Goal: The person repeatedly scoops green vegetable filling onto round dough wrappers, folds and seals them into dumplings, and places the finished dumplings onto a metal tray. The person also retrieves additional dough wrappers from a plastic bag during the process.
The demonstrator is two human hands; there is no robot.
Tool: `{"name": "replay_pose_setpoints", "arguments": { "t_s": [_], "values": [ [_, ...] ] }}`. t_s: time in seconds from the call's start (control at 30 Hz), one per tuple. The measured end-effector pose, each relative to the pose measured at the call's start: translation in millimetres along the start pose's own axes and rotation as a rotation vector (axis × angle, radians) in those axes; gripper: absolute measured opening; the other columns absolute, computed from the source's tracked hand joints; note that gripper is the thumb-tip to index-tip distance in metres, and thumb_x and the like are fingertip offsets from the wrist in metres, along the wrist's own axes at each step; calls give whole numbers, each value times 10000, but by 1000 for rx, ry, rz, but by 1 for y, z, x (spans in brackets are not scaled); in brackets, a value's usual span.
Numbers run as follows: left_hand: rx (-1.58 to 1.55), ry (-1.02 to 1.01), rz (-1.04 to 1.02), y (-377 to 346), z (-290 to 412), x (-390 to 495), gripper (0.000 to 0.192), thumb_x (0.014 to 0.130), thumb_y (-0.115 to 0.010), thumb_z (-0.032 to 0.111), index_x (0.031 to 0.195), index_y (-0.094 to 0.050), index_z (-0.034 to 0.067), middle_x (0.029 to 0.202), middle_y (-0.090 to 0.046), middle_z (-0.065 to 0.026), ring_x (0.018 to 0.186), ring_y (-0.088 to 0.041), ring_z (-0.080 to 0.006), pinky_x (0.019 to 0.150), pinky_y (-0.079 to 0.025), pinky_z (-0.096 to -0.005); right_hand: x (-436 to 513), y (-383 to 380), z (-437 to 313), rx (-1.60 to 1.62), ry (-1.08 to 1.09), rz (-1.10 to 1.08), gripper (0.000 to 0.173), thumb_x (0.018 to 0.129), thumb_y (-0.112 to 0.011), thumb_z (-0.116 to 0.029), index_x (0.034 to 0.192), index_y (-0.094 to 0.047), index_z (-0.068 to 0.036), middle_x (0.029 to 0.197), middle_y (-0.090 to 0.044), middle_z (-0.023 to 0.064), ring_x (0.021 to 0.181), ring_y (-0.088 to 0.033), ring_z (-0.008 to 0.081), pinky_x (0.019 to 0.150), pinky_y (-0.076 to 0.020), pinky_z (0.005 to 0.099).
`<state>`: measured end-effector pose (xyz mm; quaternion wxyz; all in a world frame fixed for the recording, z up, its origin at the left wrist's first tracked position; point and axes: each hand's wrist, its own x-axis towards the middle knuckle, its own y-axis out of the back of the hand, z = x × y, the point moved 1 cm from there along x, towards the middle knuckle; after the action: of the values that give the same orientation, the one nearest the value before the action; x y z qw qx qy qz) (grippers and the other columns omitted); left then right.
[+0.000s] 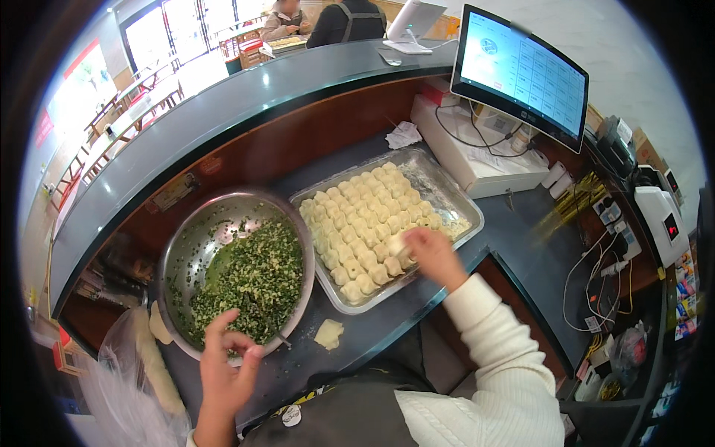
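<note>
A metal tray [469, 220] holds closely set rows of pale folded dumplings [363, 207]. Over its near right side is my right hand [435, 257], the fingertips pinched on a blurred dumpling [397, 245] at the end of the rows. My left hand [229, 360] is raised before the near rim of a steel bowl [187, 251], its fingers apart and nothing in them. Chopped green and pale filling [251, 279] fills part of the bowl, and a utensil handle [284, 339] leans at the rim. A dough wrapper [328, 334] lies on the counter between bowl and tray.
Left of the bowl, a long pale roll [156, 369], apparently dough, lies by a clear plastic bag [111, 369]. Behind the tray stand a white box [480, 151] and a monitor [519, 78]. Cables [603, 279] hang at right. Two people sit beyond the raised ledge [251, 84].
</note>
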<state>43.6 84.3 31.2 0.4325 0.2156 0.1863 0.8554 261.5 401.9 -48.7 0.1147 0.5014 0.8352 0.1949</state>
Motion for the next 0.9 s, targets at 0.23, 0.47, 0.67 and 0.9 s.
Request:
{"name": "replay_pose_setpoints", "arguments": {
  "t_s": [0.23,0.47,0.67,0.9],
  "values": [
    [-6,83,116,17,-27,-8,472,883,-649,123,1298,-461,0,733,-601,-40,710,-561,-111,693,-446,-250,55,117,65,-738,251,289,258,924,-567,-257,883,-672,-25,799,-663,208,752,-637,412,690,-506,487],
    [-58,154,214,41,-61,-24,413,935,-615,153,1291,-475,-2,800,-569,-17,747,-533,-90,715,-435,-225,59,105,85,-848,313,134,257,927,-555,-263,831,-648,-44,780,-660,201,754,-641,398,695,-506,494],
    [63,233,371,73,-102,-47,330,986,-541,196,1248,-529,-3,817,-589,-26,764,-566,-105,732,-460,-241,59,111,95,-822,305,83,236,905,-575,-265,870,-648,-44,849,-660,216,803,-635,413,710,-499,500],
    [202,435,640,71,-166,-97,177,906,-642,164,990,-562,30,974,-655,-95,933,-631,-175,834,-471,-292,76,127,105,-849,296,-79,234,942,-578,-213,1024,-645,-4,894,-674,222,835,-651,404,722,-514,430]
  ]
}}
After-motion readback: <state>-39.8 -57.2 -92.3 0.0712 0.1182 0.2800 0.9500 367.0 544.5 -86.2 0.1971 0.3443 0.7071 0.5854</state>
